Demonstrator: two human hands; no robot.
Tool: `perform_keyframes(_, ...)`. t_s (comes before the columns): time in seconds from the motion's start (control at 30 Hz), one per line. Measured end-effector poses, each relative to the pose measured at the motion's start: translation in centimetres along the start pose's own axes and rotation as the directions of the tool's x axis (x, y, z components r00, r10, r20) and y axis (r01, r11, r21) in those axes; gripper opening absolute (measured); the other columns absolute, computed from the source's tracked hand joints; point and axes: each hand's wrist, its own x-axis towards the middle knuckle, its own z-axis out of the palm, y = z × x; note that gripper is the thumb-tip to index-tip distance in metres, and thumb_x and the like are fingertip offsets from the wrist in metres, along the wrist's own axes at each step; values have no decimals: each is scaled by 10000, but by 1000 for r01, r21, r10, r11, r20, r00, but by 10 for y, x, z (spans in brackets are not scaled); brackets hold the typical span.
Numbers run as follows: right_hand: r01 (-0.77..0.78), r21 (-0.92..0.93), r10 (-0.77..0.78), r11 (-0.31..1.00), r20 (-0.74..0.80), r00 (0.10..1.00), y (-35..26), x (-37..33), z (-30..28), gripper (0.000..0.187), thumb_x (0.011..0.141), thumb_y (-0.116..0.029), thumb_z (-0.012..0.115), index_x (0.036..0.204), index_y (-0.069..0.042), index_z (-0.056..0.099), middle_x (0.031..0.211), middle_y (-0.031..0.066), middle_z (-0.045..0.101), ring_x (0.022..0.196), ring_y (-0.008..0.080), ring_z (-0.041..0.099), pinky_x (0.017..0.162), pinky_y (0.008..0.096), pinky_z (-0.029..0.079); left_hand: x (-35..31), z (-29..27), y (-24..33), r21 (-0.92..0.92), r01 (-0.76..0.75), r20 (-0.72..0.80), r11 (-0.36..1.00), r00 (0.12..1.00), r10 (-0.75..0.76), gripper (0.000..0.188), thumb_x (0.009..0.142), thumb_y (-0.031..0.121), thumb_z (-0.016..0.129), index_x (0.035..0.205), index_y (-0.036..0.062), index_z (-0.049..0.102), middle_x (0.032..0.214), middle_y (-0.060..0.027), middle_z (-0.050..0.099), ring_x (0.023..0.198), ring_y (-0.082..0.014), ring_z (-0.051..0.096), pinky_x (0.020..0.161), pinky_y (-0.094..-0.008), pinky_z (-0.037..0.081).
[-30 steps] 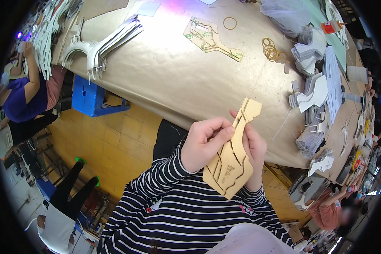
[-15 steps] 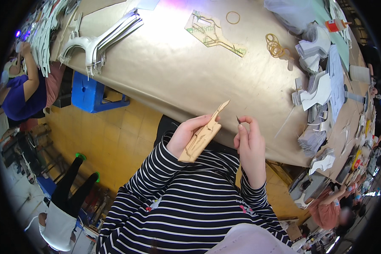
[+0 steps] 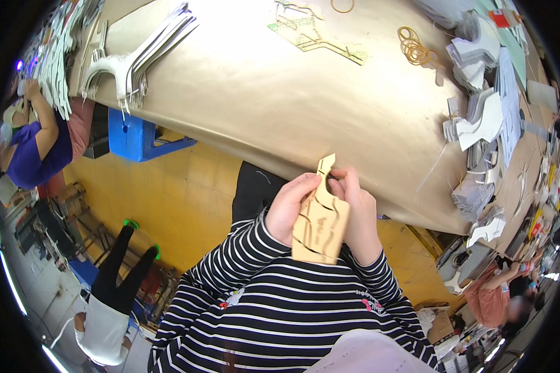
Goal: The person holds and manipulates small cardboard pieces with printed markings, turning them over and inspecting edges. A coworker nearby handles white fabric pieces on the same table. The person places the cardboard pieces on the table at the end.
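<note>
A flat tan template [image 3: 320, 227] with dark curved slots and a narrow neck is held upright in front of my striped top. My left hand [image 3: 287, 210] grips its left edge, thumb near the neck. Behind its right edge is my right hand [image 3: 361, 214], the fingers curled closed beside the neck. The template covers part of these fingers, so what they pinch is hidden. A small purple tip [image 3: 382, 217] shows just past the right hand; I cannot tell what it belongs to.
The brown-covered table [image 3: 242, 87] lies ahead. On it are a slotted template [image 3: 317, 40], rubber bands [image 3: 415, 46], a stack of white curved pieces [image 3: 127, 65] and more cut pieces [image 3: 482, 121] on the right. A blue stool [image 3: 130, 137] stands left; other people work around.
The template has turned its broad face toward me. My right hand, which held a slim dark-tipped tool apart from it, has moved left against its edge; the tool's tip is now hidden.
</note>
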Motion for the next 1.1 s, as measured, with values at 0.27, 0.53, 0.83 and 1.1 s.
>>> perform_keyframes(0.27,-147,247,107,958,171,979,19,-16,3,219,906,-156,548,1086,-47,489,699,143,592,603,303,625,528,361,462,12,-11,-25,-40,-50,29,998,998,51,174,957,152,439,923,21,548,792,-55,613,670,-113,602,620,-244,504)
perform_keyframes(0.53,18,-8,-16,1000,162,987,6,-12,5,354,820,-191,614,1116,-29,510,829,146,632,692,315,653,579,349,508,21,-21,-21,-81,-49,89,995,994,56,180,955,155,473,918,11,574,775,-43,609,664,-110,606,608,-245,503)
perform_keyframes(0.83,-34,-236,50,971,65,997,4,-20,17,347,819,-207,614,1099,-23,525,833,113,626,672,254,648,537,320,501,19,-14,-21,-108,-72,52,992,996,78,199,950,145,492,869,-1,602,726,-35,608,599,-87,580,544,-212,466)
perform_keyframes(1.1,63,-309,-93,949,-86,992,25,-31,38,316,824,-197,603,1075,-15,542,831,82,611,655,217,637,504,311,492,23,-13,-25,-56,-135,19,989,990,136,224,947,143,500,813,-4,602,677,-32,598,548,-79,557,511,-210,441)
